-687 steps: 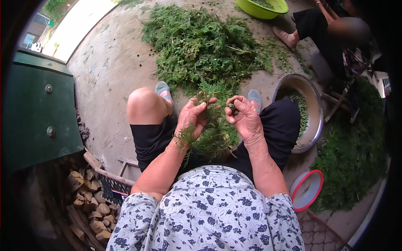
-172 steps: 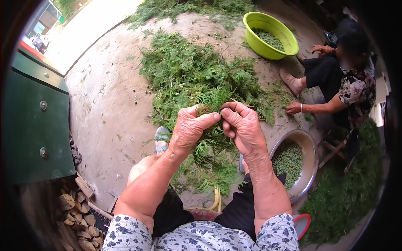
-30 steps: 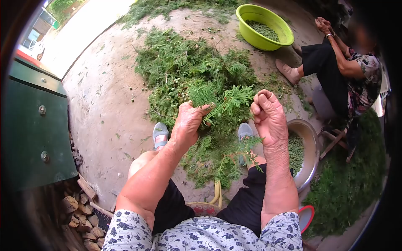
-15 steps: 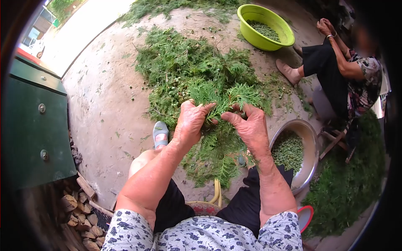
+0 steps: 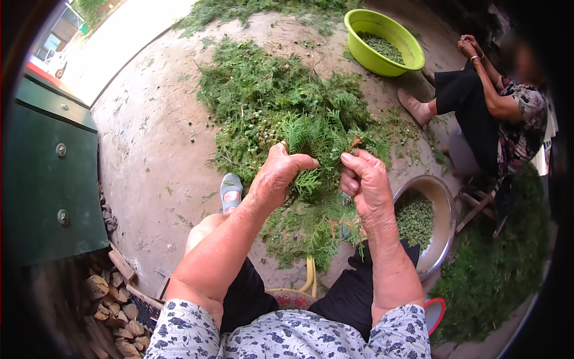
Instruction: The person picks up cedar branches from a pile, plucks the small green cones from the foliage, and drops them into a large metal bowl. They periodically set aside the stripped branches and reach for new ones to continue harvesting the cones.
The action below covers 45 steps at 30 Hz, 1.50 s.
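My left hand holds a green, flat-leaved evergreen sprig, its thumb lying across toward the right; the other fingers are partly hidden. Level with it on the right, my right hand is closed in a pinch at a small sprig with a brownish tip. A gap separates the two hands. Beneath them spreads a heap of cut evergreen branches on the ground. Beside my right forearm stands a metal basin with many small pale-green cones in it.
A lime-green tub with more cones stands at the back right. Another person sits at the right, hands together. Dark green branches lie at lower right. A green cabinet and split firewood are at left.
My hands have moved apart; my right hand has drawn right and away from the sprig in my left, with a small brown-tipped piece now at its fingertips. The view has shifted slightly.
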Motion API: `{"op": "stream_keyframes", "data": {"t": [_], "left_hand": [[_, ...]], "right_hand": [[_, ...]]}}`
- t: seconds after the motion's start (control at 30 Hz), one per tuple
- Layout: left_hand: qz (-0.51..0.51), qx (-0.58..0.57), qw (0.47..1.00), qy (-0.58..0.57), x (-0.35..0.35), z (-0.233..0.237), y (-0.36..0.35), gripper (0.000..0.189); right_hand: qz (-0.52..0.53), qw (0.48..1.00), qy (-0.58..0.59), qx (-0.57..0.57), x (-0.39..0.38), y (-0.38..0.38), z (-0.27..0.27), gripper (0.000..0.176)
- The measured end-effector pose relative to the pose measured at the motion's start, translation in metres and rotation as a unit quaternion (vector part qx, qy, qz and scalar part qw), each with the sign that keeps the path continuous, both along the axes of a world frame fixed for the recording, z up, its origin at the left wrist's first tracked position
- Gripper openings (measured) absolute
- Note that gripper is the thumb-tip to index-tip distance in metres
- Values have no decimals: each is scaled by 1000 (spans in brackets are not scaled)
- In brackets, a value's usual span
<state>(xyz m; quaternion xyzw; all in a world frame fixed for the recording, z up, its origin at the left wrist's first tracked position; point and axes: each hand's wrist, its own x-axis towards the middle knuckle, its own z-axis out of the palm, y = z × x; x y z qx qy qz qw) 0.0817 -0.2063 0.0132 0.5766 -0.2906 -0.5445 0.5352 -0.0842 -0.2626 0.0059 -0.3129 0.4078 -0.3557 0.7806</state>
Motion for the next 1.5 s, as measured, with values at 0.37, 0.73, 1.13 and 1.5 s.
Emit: {"op": "stream_keyframes", "data": {"t": [0.37,0.73,1.13,1.5], "left_hand": [[-27,-65,979,192,-22,-10,-10,43],[27,7,988,151,-19,-5,-9,27],[182,-336,849,-364,10,9,-4,17],[-30,-114,990,-83,-11,-13,-6,27]], "right_hand": [[-15,999,-50,1,0,2,-2,14],[0,995,-102,22,0,3,-3,10],[2,996,-46,-80,5,2,-4,11],[-15,994,25,-103,21,10,0,12]]}}
